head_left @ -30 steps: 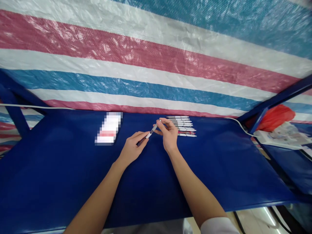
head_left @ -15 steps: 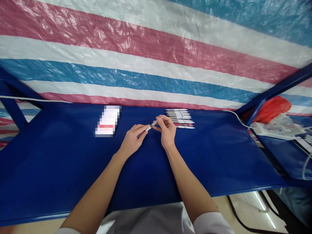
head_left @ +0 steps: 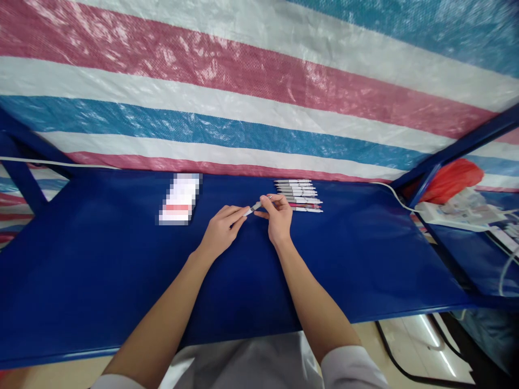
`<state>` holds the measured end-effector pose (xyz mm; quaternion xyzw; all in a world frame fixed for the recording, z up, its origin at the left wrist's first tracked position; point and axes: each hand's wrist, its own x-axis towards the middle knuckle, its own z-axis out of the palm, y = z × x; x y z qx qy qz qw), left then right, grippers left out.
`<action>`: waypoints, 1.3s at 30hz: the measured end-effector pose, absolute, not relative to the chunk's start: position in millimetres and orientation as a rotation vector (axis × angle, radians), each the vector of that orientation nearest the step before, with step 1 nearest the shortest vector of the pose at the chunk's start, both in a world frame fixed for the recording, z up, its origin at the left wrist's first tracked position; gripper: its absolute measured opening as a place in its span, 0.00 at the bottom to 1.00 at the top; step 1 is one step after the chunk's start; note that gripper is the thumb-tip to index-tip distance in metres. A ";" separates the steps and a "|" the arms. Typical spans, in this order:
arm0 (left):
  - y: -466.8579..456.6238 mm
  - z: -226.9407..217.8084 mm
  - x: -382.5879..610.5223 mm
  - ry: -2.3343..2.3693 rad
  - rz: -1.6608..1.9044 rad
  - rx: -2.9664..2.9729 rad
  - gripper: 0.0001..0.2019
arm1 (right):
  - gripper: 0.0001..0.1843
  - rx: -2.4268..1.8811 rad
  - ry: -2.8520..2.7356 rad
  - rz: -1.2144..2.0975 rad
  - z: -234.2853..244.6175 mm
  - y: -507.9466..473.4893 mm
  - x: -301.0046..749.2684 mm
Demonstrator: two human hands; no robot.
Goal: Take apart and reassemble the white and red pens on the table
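Between my two hands a white pen with a grey grip point(head_left: 255, 207) is held at a slant, its tip pointing up to the right. My left hand point(head_left: 222, 228) is closed round the white barrel end, which its fingers partly hide. At the tip end, my right hand point(head_left: 279, 217) pinches the pen between thumb and fingers. Just behind and to the right of that hand lies a row of several pens point(head_left: 298, 192), mostly white and grey, one with red; the right fingers cover some of their tips.
A pixelated white flat object point(head_left: 178, 200) lies at the back left of the blue table point(head_left: 121, 281). Striped plastic sheeting point(head_left: 243, 97) hangs behind. At the right, past a blue frame post, are a red bag point(head_left: 462, 178) and a white cable point(head_left: 391, 192).
The left fingers have shifted slightly on the pen, and its rear end no longer shows below them. Both hands stay in nearly the same place; the view has tilted a little.
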<state>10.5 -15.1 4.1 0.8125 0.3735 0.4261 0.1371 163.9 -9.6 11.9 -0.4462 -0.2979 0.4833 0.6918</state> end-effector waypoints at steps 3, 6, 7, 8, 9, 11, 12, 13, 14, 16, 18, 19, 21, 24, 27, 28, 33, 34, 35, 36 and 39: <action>-15.6 4.5 11.3 1.086 1.191 2.305 0.13 | 0.15 -0.972 -0.667 1.080 12.4 -8.8 164.4; -16.4 7.5 11.5 1.111 1.117 2.196 0.13 | 0.14 -0.936 -0.695 1.122 13.1 -9.1 166.6; -16.4 8.9 11.3 1.117 1.096 2.148 0.13 | 0.13 -0.917 -0.709 1.140 13.4 -9.4 167.4; -16.3 10.4 11.1 1.117 1.079 2.099 0.13 | 0.12 -0.896 -0.723 1.156 13.8 -9.7 168.3; -16.1 11.8 10.7 1.113 1.067 2.054 0.13 | 0.11 -0.877 -0.732 1.168 14.1 -9.9 169.0; -15.4 14.1 9.9 1.102 1.045 1.987 0.13 | 0.11 -0.855 -0.732 1.186 14.4 -10.0 170.1; -15.2 14.7 9.6 1.098 1.037 1.973 0.13 | 0.12 -0.856 -0.726 1.193 14.4 -9.8 170.4; -15.0 14.9 9.3 1.097 1.036 1.972 0.12 | 0.12 -0.864 -0.720 1.199 14.3 -9.4 170.4; -14.9 14.7 9.0 1.100 1.042 1.986 0.12 | 0.12 -0.877 -0.713 1.200 14.2 -8.9 170.2; -15.2 13.2 8.9 1.111 1.088 2.050 0.12 | 0.12 -0.911 -0.696 1.186 13.8 -7.9 169.3; -15.6 10.9 9.2 1.121 1.160 2.146 0.12 | 0.15 -0.941 -0.672 1.161 13.7 -7.2 167.8; -15.9 9.7 9.6 1.122 1.192 2.193 0.12 | 0.16 -0.956 -0.664 1.148 13.6 -7.1 166.9; -16.2 7.9 10.4 1.118 1.232 2.261 0.12 | 0.19 -0.986 -0.665 1.123 13.6 -7.0 165.6; -16.5 7.5 11.6 1.125 1.203 2.252 0.12 | 0.18 -1.006 -0.707 1.097 13.1 -7.2 165.3; -16.7 10.4 11.7 1.128 1.153 2.142 0.12 | 0.15 -0.954 -0.757 1.112 12.5 -7.6 167.6; -16.8 12.0 11.5 1.124 1.145 2.099 0.12 | 0.15 -0.935 -0.773 1.124 12.5 -7.8 168.8; -17.4 18.6 9.3 1.096 1.051 1.955 0.11 | 0.12 -0.894 -0.771 1.164 12.9 -8.8 172.3; -17.4 18.7 9.0 1.098 1.034 1.946 0.11 | 0.12 -0.889 -0.758 1.167 13.0 -8.7 172.3; -17.3 18.3 8.7 1.103 1.028 1.946 0.12 | 0.12 -0.885 -0.747 1.171 13.2 -8.6 171.9; -17.2 17.3 8.7 1.108 1.031 1.954 0.12 | 0.12 -0.886 -0.739 1.174 13.3 -8.3 171.5; -17.0 12.9 9.7 1.109 1.097 2.024 0.12 | 0.14 -0.906 -0.725 1.184 13.8 -7.6 169.9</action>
